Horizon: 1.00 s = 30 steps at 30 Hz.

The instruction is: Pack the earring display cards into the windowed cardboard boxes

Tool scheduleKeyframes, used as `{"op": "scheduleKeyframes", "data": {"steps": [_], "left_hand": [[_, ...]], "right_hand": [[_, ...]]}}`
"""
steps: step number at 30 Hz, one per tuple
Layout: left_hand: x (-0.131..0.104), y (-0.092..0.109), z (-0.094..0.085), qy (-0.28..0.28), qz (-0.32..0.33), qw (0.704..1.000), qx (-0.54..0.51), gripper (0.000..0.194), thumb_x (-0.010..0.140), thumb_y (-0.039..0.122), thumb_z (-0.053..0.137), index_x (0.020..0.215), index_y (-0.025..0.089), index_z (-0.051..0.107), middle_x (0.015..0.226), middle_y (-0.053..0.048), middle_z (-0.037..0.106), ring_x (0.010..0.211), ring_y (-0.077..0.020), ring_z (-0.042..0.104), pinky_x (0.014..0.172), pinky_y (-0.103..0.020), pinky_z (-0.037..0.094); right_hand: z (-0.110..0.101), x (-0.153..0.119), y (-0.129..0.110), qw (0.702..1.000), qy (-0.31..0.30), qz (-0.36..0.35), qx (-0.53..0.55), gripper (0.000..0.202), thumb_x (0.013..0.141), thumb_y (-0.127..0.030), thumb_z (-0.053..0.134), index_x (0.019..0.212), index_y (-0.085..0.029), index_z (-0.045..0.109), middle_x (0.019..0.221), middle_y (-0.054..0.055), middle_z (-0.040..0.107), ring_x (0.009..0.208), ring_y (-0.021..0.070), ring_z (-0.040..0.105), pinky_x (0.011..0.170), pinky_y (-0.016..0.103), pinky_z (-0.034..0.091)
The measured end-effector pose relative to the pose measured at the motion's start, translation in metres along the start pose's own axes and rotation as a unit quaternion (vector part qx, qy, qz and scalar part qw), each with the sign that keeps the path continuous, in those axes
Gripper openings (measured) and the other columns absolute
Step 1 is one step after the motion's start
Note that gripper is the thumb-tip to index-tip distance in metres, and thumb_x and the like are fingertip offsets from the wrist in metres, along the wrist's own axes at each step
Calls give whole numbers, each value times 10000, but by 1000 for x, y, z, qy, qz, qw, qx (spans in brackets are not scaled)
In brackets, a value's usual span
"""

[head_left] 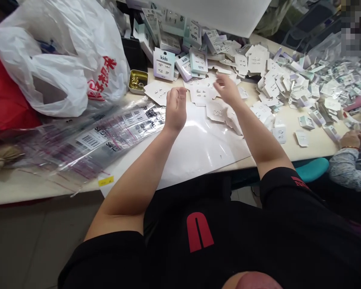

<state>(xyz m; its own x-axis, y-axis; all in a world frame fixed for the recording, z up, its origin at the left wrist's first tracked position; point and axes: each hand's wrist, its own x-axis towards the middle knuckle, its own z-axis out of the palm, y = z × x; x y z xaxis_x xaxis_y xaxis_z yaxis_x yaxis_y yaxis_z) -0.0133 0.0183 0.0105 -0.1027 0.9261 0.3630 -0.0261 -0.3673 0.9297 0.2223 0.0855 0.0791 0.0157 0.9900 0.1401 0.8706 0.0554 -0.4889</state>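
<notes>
My left hand (176, 108) is raised over the near side of the cards, its fingers curled in and the thumb against them. Whatever it holds, if anything, is hidden. My right hand (228, 89) reaches over the spread cards, fingers half bent and slightly apart, with nothing visible in them. Between the hands lie white earring cards (201, 96) carrying small studs. Another earring card (155, 93) lies left of my left hand. A small gold-coloured tin (138, 81) with little metal pieces stands behind that card. Under my forearms is a glossy white sheet (195, 140).
Boxed earring packs marked "kids" (164, 64) stand at the back. Loose cards (301, 84) heap to the right, near a co-worker's hands (350, 139). Left are clear printed plastic bags (108, 138) and a white carrier bag (63, 52). A teal chair (313, 170) touches the front edge.
</notes>
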Motion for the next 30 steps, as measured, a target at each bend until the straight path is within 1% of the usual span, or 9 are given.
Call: {"op": "scheduleKeyframes", "data": {"steps": [3,6,8,12,16,21,24,26,30], "left_hand": [[-3,9,2,-26,23,999,19,673,1023,888,409,1058,272,679,1185,-109,689,1268,-294,638,1199,-464,499],[-3,13,2,-48,30,998,37,645,1025,874,426,1059,279,669,1177,-113,682,1216,-289,644,1168,-441,517],[-3,13,1,-56,30,997,45,625,1021,861,457,1071,276,672,1209,-124,685,1218,-289,644,1165,-432,523],[-2,10,-2,-67,26,996,59,600,989,823,552,1179,266,672,1318,-149,692,1258,-308,655,1144,-467,548],[-4,10,0,-122,75,986,89,830,835,749,820,1469,274,573,1589,-173,580,1492,-389,543,1291,-559,441],[-5,4,7,-153,111,972,137,1206,534,759,1037,1531,300,538,1734,-174,433,1681,-502,252,1434,-652,77],[2,-5,0,-108,75,982,133,1167,547,826,997,1489,302,550,1626,-196,530,1610,-517,355,1408,-674,168],[9,-11,-8,-58,49,989,124,1132,575,875,950,1459,298,543,1568,-198,557,1574,-503,400,1390,-657,232],[20,-21,-16,-1,12,995,100,1070,664,973,811,1429,294,499,1530,-188,542,1581,-457,408,1372,-609,277]], "right_hand": [[-30,-3,46,980,30,109,-163,708,1079,-365,723,1632,10,490,1660,323,527,1552,382,537,1277,482,423],[-41,-7,71,955,-19,174,-238,527,1072,-368,709,1354,76,686,1383,360,699,1378,394,673,1147,465,502],[-44,-9,75,952,-9,178,-249,331,1105,-250,610,1111,48,754,1218,305,756,1295,351,719,1095,444,514],[-57,-16,63,954,71,158,-244,351,1126,-147,473,926,-65,751,1142,241,764,1267,357,724,1110,528,523],[-54,-43,29,991,121,58,20,321,1083,-216,552,844,-197,766,978,107,788,1030,267,769,1027,455,612],[-3,-88,-27,949,-78,-11,305,240,974,-249,737,743,-195,771,730,18,755,710,158,717,727,306,616],[9,-95,-38,932,-121,-24,340,369,1015,-522,739,826,-210,802,857,46,808,830,181,780,851,345,659],[3,-91,-30,949,-102,-50,293,466,1070,-634,615,1028,-227,837,1105,90,842,1049,225,804,1015,407,644],[-15,-84,-1,984,-152,-96,4,704,953,-531,818,1535,-166,664,1683,186,562,1549,388,544,1309,558,430]]}}
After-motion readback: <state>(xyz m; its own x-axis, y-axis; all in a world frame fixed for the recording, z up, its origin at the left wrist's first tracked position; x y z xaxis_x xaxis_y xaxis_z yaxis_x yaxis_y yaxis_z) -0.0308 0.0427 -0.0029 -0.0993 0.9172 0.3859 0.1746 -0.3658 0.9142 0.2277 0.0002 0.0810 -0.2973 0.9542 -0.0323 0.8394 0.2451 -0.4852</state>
